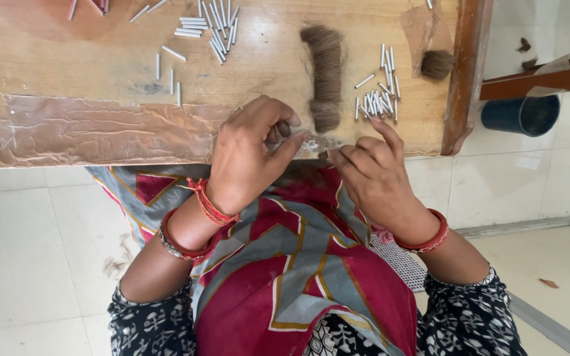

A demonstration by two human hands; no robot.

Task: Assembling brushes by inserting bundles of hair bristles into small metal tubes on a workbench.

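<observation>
In the head view, a long tuft of brown bristle hair [325, 72] lies on the wooden worktop [67, 59], between scattered small white tubes [379, 99]. At the worktop's near edge, the left hand [249, 155] pinches a small tuft of hair [284, 130] between thumb and fingertips. The right hand [371, 175], fingers curled and half closed, pinches something too small to make out beside it.
</observation>
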